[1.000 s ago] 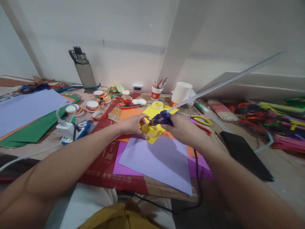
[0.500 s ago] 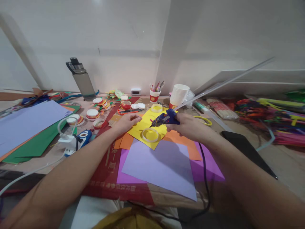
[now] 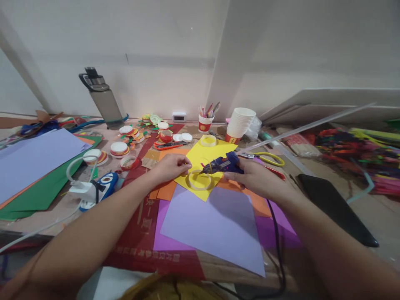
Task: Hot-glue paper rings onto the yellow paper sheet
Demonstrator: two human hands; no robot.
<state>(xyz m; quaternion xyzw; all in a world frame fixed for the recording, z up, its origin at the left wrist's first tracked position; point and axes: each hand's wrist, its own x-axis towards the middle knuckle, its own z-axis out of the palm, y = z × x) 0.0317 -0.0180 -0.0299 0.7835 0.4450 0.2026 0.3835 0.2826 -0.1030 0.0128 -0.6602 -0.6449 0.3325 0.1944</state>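
A blue glue gun (image 3: pixel 223 163) is gripped in my right hand (image 3: pixel 254 175), its nozzle at the upper edge of a pale ring (image 3: pixel 200 181). The ring lies on a yellow sheet (image 3: pixel 195 158), and a second pale ring (image 3: pixel 208 141) lies near the sheet's far end. A long clear stick extends from the gun's back toward the upper right. My left hand (image 3: pixel 173 167) is at the yellow sheet's left edge, thumb and fingertips pressed together; anything between them is too small to make out.
Orange and purple sheets (image 3: pixel 215 227) lie nearer me. White paper cups (image 3: pixel 240 123), a pen cup (image 3: pixel 205 123) and yellow-handled pliers (image 3: pixel 270 159) stand or lie beyond. At left are a bottle (image 3: pixel 106 104) and a power strip (image 3: pixel 108 185); a black phone (image 3: pixel 336 208) lies right.
The gun's nozzle has come down to the near ring. My left hand's fingers have drawn together closer to the ring. The view has shifted slightly, and the pliers show more fully.
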